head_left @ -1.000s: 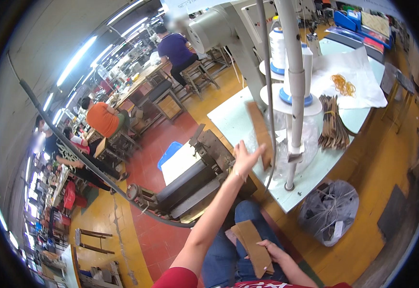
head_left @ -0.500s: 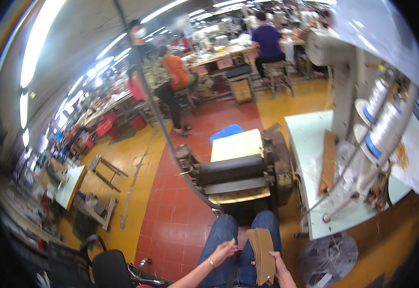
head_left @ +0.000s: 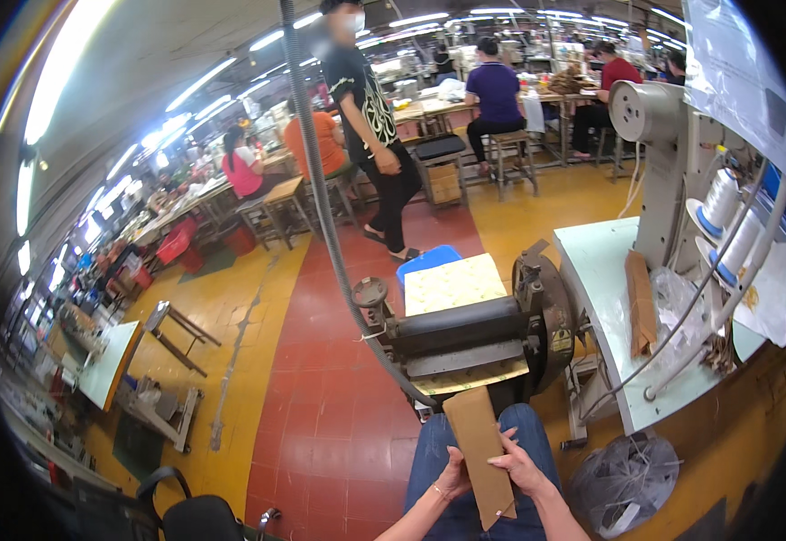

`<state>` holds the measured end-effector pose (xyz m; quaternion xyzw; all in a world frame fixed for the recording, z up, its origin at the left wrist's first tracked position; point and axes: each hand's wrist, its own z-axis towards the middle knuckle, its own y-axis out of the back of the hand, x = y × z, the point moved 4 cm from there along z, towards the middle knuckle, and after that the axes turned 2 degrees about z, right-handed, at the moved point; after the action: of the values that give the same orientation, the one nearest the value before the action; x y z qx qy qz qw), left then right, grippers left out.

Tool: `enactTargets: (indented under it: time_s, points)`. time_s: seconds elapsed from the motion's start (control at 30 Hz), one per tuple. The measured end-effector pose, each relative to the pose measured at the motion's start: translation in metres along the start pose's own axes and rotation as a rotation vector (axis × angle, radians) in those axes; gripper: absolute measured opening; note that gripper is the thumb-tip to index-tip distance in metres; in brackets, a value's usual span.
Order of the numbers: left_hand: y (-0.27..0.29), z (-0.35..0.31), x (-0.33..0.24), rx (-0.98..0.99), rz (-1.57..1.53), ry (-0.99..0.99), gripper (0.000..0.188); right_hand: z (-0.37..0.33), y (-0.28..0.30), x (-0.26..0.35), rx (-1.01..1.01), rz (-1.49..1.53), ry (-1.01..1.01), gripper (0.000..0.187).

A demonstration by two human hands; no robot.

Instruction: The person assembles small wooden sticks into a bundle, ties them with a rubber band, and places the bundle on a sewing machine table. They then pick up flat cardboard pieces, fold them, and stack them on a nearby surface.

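Observation:
A stack of long brown strips [head_left: 479, 446], flat and slightly tapered, stands tilted above my lap. My left hand [head_left: 452, 475] grips its left edge, fingers curled behind. On the other side my right hand [head_left: 517, 464] pinches the right edge, with the thumb across the front. Just beyond the stack is a roller machine [head_left: 465, 329] with a dark horizontal cylinder. Pale yellow patterned sheet [head_left: 456, 281] lies on its far side, and more of the same shows under the near plate. The strips' upper end comes close to that near edge.
A pale green table [head_left: 591, 261] at right bears a sewing machine [head_left: 659, 126], thread cones [head_left: 719, 200] and brown pieces [head_left: 640, 302]. Below it sits a clear plastic bag [head_left: 627, 482]. A grey hose [head_left: 307, 171] hangs at left of the machine. A person [head_left: 370, 135] walks behind it.
My left hand, empty before, has come over to the strips and holds them too. The stack, fanned earlier, is now squared and raised. The masked person has walked nearer and to the right.

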<state>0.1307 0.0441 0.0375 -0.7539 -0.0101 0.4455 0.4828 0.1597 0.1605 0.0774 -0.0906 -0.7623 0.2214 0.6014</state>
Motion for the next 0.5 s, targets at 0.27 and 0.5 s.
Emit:
enactTargets:
  time_s: [0.27,0.5]
  points:
    - [-0.007,-0.018,-0.032,-0.089,-0.114,-0.037,0.088,-0.008,-0.05,0.011,-0.155,-0.846,0.081,0.091]
    - [-0.003,-0.009,-0.029,-0.036,-0.131,-0.25,0.1,-0.021,-0.054,0.012,-0.429,-0.798,0.279,0.072]
